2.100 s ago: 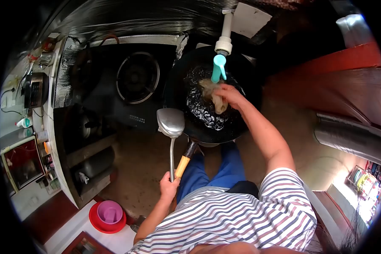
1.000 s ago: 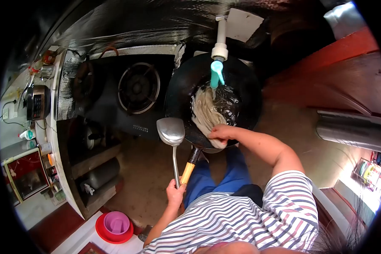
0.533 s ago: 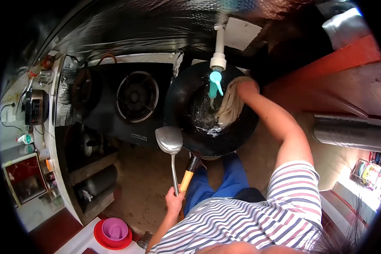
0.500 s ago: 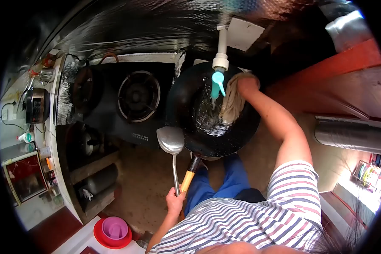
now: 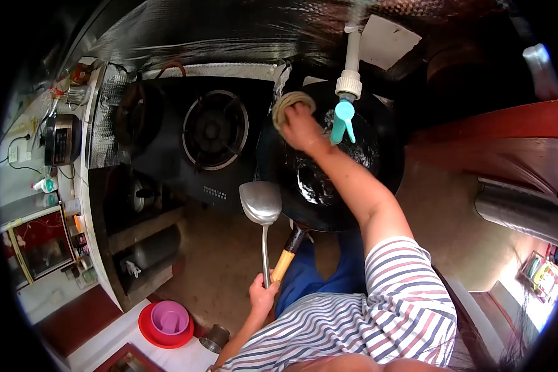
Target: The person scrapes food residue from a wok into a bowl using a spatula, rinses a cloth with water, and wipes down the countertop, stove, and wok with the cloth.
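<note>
My left hand [image 5: 263, 296] is closed round the handle of a metal spatula [image 5: 261, 203], whose blade is up beside the wok. The wok's wood-and-black handle [image 5: 284, 265] runs right next to that hand; whether the fingers grip it too is unclear. With my right hand [image 5: 302, 126] I press a beige cloth [image 5: 293, 102] against the upper left inner wall of the black wok [image 5: 328, 214]. Water glistens in the wok's bottom, below a white tap with a turquoise lever [image 5: 343, 114].
A black gas stove [image 5: 167, 155] with a round burner [image 5: 214, 130] adjoins the wok on the left. Pink and red bowls [image 5: 169, 318] sit on a white surface at the lower left, near a metal cup [image 5: 215, 338]. A rice cooker [image 5: 64, 139] stands far left.
My right hand and the cloth have moved from the wok's right side across to its upper left. The left hand keeps its hold on the spatula. The whole view has shifted slightly.
</note>
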Available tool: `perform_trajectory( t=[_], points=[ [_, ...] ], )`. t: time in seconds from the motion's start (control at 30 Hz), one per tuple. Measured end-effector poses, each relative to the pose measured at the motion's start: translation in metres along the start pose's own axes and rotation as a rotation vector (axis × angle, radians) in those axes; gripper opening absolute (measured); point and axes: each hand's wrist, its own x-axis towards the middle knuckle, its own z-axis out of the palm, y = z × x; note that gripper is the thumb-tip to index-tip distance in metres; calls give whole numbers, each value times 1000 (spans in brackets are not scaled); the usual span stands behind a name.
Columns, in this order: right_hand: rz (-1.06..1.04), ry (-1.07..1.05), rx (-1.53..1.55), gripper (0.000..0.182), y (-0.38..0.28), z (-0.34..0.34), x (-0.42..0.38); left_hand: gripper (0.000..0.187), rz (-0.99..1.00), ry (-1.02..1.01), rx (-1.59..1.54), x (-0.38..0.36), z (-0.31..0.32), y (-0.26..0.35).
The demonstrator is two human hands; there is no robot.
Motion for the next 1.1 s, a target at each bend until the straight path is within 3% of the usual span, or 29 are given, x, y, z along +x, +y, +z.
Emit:
perform_trajectory(
  t=[0.2, 0.43, 0.5, 0.6, 0.67, 0.73, 0.83, 0.87, 0.93, 1.0, 1.1],
  points=[
    [-21, -109, 175, 29, -53, 35, -90, 26, 14, -25, -107, -2, 4, 7],
    [8, -324, 398, 24, -36, -26, -185, 14, 36, -27, -162, -2, 7, 11],
    [-1, -621, 245, 27, -25, -64, -204, 14, 30, -37, -123, -1, 5, 10],
    [-118, -667, 81, 23, -4, -113, -219, 14, 19, -49, -160, 1, 4, 3],
    [-42, -860, -118, 20, 2, -151, -204, 15, 38, -44, -164, -1, 5, 7],
    [-100, -985, -309, 20, 23, -173, -191, 15, 30, -46, -134, 0, 4, 5],
    [-227, -805, -434, 16, 71, -187, -178, 14, 2, -45, -102, -1, 3, 7],
    [-177, -902, -574, 17, 70, -194, -158, 14, -3, -38, -97, -1, 2, 7],
    [-362, -770, -750, 15, 111, -180, -136, 14, 7, -40, -141, -1, 4, 8],
    [-292, -670, -825, 16, 119, -174, -101, 14, -11, -36, -154, -2, 4, 14],
    [-356, -532, -823, 19, 132, -142, -67, 15, -31, -45, -155, -5, 6, 14]
  ],
)
